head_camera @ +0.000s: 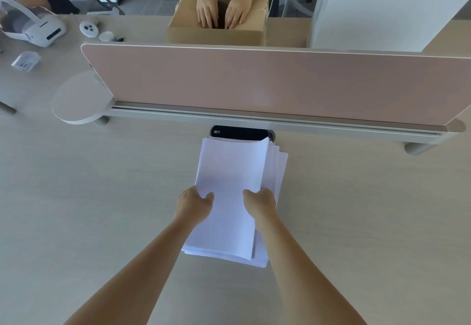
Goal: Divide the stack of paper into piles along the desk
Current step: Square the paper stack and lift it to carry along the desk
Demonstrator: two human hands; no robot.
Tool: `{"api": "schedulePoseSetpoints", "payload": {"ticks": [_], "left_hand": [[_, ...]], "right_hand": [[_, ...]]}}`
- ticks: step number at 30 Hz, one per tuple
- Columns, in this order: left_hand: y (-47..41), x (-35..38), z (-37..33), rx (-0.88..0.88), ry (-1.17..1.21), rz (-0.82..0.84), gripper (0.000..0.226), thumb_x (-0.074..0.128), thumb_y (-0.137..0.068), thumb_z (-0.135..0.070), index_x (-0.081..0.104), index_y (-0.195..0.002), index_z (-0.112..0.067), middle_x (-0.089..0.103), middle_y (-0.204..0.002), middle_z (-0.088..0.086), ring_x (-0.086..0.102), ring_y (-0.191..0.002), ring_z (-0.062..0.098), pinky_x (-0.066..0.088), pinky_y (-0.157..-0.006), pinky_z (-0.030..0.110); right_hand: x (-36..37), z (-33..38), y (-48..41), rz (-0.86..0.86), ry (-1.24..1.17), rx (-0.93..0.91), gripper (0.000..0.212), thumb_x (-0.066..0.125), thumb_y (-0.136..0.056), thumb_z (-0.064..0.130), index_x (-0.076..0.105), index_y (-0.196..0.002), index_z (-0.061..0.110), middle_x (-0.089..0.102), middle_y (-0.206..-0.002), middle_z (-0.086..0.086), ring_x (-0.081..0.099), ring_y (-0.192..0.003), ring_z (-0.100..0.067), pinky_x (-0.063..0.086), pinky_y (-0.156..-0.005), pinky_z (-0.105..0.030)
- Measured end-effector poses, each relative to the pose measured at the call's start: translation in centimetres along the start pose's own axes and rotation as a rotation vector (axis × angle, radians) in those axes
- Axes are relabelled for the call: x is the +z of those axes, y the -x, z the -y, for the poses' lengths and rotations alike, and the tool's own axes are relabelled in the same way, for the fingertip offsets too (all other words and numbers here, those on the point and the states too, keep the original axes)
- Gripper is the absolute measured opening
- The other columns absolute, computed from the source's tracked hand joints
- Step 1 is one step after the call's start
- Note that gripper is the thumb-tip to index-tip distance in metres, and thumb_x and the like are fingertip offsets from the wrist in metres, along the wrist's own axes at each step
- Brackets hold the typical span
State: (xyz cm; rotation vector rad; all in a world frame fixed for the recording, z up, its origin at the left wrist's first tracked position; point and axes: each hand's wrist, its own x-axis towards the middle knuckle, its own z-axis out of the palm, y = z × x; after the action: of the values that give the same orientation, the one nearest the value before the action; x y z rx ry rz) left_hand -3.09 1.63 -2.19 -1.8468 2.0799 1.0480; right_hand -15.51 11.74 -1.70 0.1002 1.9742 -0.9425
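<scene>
No writing can be read. A small pale label on the black oval cable port point(239, 132) at the back of the bench is too small to make out.

The pale wood-grain bench point(102, 210) runs wide to both sides. A dusty-pink divider panel point(254, 80) on a grey rail crosses it at the back. A grey round side shelf point(81, 98) sticks out at the panel's left end.

The stack of plain white paper point(234, 172) lies in the middle of the bench, its far edge touching the cable port. Its lower sheets are fanned out to the right. The left hand point(195, 203) grips the left edge of the upper sheets and the right hand point(261, 202) grips the right edge. The hands are apart, each with its thumb on top and its fingers hidden beneath.

Beyond the panel stands an open brown cardboard box point(216, 33). A second person's two hands point(207, 11) reach down into it, and its contents cannot be seen. To the far left lie a white headset point(33, 28), a white round device point(89, 28) and a small clear plastic packet point(25, 60). A tall white cabinet point(382, 11) stands at the right.
</scene>
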Motion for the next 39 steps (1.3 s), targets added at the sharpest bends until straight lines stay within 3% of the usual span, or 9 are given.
{"api": "schedulePoseSetpoints", "payload": {"ticks": [2, 5, 8, 11, 15, 20, 25, 31, 39], "left_hand": [[-0.1, -0.3, 0.1, -0.013, 0.026, 0.000, 0.040, 0.054, -0.093, -0.036, 0.062, -0.110, -0.001, 0.063, -0.092, 0.012, 0.061, -0.097, 0.033, 0.048, -0.070, 0.034], [-0.4, -1.1, 0.5, -0.051, 0.080, 0.003, 0.056, 0.057, -0.091, -0.041, 0.054, -0.129, 0.001, 0.064, -0.121, 0.019, 0.060, -0.113, 0.037, 0.052, -0.086, 0.042], [-0.1, -3.4, 1.2, -0.101, 0.234, 0.011, 0.067, 0.061, -0.089, -0.051, 0.048, -0.139, -0.008, 0.059, -0.134, 0.011, 0.059, -0.116, 0.032, 0.050, -0.084, 0.035], [0.4, -6.5, 2.8, -0.104, 0.459, 0.062, 0.068, 0.064, -0.080, -0.065, 0.063, -0.120, -0.009, 0.069, -0.113, 0.012, 0.069, -0.094, 0.030, 0.054, -0.070, 0.032], [3.5, -11.0, 4.5, -0.018, 0.718, 0.207, 0.034, 0.064, -0.092, -0.041, 0.070, -0.097, -0.008, 0.076, -0.090, 0.009, 0.074, -0.073, 0.023, 0.059, -0.058, 0.031], [6.6, -15.1, 9.7, 0.167, 0.764, 0.033, 0.021, 0.061, -0.097, -0.023, 0.071, -0.083, -0.010, 0.073, -0.079, 0.008, 0.068, -0.063, 0.020, 0.056, -0.063, 0.032], [9.8, -20.3, 19.3, 0.242, 0.839, -0.116, 0.044, 0.067, -0.077, -0.051, 0.074, -0.088, -0.008, 0.076, -0.090, 0.017, 0.073, -0.079, 0.034, 0.057, -0.073, 0.055], [13.5, -26.5, 31.3, 0.317, 0.902, -0.341, 0.038, 0.063, -0.093, -0.039, 0.069, -0.080, -0.005, 0.061, -0.062, -0.004, 0.056, -0.053, 0.017, 0.045, -0.055, 0.031], [16.1, -33.0, 41.1, 0.393, 0.991, -0.546, 0.033, 0.059, -0.098, -0.030, 0.065, -0.069, -0.014, 0.059, -0.055, -0.015, 0.055, -0.050, 0.004, 0.044, -0.049, 0.018]], "right_hand": [[-0.2, -0.4, -0.3, 0.058, 0.020, -0.024, 0.024, 0.045, -0.089, 0.012, 0.060, -0.108, 0.010, 0.061, -0.091, 0.000, 0.053, -0.071, -0.018, 0.038, -0.053, -0.023], [-0.9, -0.3, 0.3, 0.132, -0.073, -0.042, 0.021, 0.048, -0.092, 0.011, 0.064, -0.104, 0.018, 0.060, -0.080, 0.004, 0.050, -0.069, -0.017, 0.039, -0.056, -0.023], [-1.9, -0.2, 1.3, 0.225, -0.205, -0.048, 0.023, 0.055, -0.091, 0.008, 0.067, -0.108, 0.019, 0.069, -0.092, 0.001, 0.061, -0.082, -0.022, 0.050, -0.074, -0.030], [-2.6, 0.0, 3.4, 0.333, -0.305, -0.078, 0.023, 0.060, -0.091, 0.009, 0.070, -0.111, 0.016, 0.075, -0.097, -0.007, 0.068, -0.085, -0.029, 0.056, -0.077, -0.045], [-1.5, 1.1, 7.1, 0.434, -0.270, -0.210, 0.022, 0.060, -0.093, 0.008, 0.071, -0.111, 0.015, 0.075, -0.100, -0.006, 0.069, -0.088, -0.026, 0.055, -0.085, -0.046], [3.8, 2.1, 13.7, 0.422, -0.163, -0.370, 0.015, 0.062, -0.095, 0.026, 0.071, -0.106, 0.025, 0.075, -0.098, 0.010, 0.068, -0.091, -0.010, 0.051, -0.074, -0.027], [11.2, 1.7, 20.9, 0.377, -0.059, -0.538, 0.021, 0.058, -0.098, 0.032, 0.069, -0.114, 0.025, 0.073, -0.110, 0.011, 0.066, -0.107, -0.012, 0.049, -0.084, -0.028], [21.8, 0.2, 30.5, 0.403, 0.057, -0.792, 0.014, 0.052, -0.101, 0.028, 0.065, -0.100, 0.034, 0.069, -0.102, 0.020, 0.064, -0.096, -0.003, 0.047, -0.079, -0.017], [31.3, 1.8, 37.0, 0.599, 0.033, -0.748, 0.020, 0.058, -0.097, 0.017, 0.071, -0.111, 0.015, 0.076, -0.110, -0.001, 0.071, -0.105, -0.023, 0.054, -0.094, -0.041]]}}
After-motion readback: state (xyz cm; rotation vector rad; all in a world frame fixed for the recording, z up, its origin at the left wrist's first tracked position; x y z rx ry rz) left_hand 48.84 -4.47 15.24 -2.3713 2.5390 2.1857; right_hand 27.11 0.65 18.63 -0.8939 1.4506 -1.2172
